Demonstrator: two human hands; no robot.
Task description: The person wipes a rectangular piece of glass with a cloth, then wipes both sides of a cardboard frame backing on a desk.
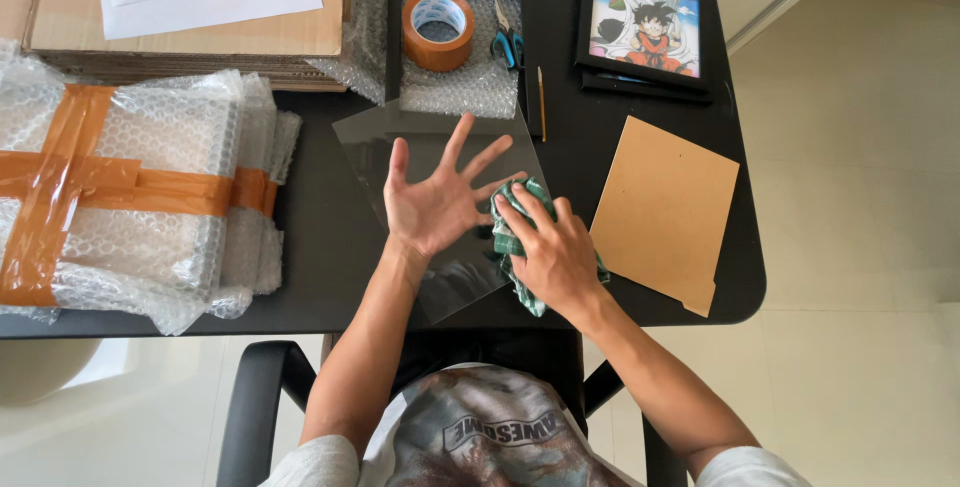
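A clear glass pane (375, 152) is held over the black table (320, 237). My left hand (435, 202) is under it, palm up, with the fingers spread against the glass. My right hand (548, 255) is closed on a green checked cloth (512, 232) and presses it onto the pane's right side, next to my left fingertips.
A brown backing board (663, 212) lies to the right. At the back are an empty black frame on bubble wrap with a roll of brown tape (438, 29), blue scissors (507, 44), a pencil (541, 102) and a framed cartoon picture (645, 12). Bubble-wrapped taped bundles (130, 187) and cardboard (190, 32) fill the left.
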